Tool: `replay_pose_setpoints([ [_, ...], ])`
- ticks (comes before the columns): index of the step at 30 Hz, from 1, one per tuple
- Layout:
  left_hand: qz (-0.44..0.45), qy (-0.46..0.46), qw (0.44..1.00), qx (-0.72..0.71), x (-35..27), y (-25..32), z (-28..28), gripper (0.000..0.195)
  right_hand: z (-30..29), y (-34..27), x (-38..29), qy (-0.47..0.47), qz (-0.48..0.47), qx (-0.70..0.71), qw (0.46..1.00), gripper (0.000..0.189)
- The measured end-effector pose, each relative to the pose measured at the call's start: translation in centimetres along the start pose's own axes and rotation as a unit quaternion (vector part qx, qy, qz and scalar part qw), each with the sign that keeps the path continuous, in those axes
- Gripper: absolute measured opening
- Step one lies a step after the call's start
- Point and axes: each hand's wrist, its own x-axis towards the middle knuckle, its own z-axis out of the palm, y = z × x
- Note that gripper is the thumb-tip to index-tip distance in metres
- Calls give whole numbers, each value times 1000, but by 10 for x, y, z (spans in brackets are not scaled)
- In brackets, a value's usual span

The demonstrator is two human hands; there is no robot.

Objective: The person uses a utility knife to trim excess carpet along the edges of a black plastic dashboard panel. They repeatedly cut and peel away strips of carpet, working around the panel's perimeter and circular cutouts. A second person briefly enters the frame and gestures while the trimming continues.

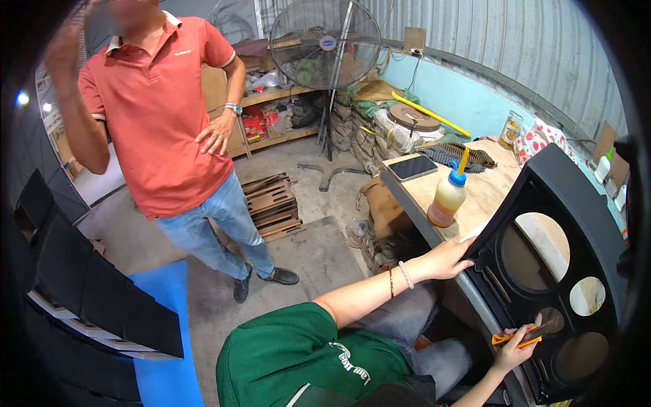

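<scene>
A black covered panel with several round cutouts (605,239), looking like a speaker cabinet, leans over the table's near edge. My left hand (450,258), with two bracelets at the wrist, grips its nearer side edge. Lower down, my right hand (514,346) is closed around an orange-handled cutting tool (531,336) whose pointed blade lies over one of the smaller holes; its exact kind is unclear. A squeeze bottle (447,201) with a blue cap and yellow nozzle stands on the wooden table (488,193), half filled with amber liquid.
A smartphone (412,168) and striped cloth (457,155) lie on the table. Facing me stands a person in a red shirt (157,112). Behind are a pedestal fan (328,61) and stacked slotted wood pieces (272,206). Black cabinets (107,300) line the left side on a blue sheet (163,305).
</scene>
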Motion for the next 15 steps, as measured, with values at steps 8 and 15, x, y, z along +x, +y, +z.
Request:
replay_pose_setpoints([
  [8, -58, -47, 997, -15, 4, 2, -2, 100, -2, 0, -1, -5, 5, 0, 1000, 47],
  [15, 26, 13, 1000, 9, 5, -14, 7, 105, -2, 10, 2, 15, 18, -8, 1000, 45],
])
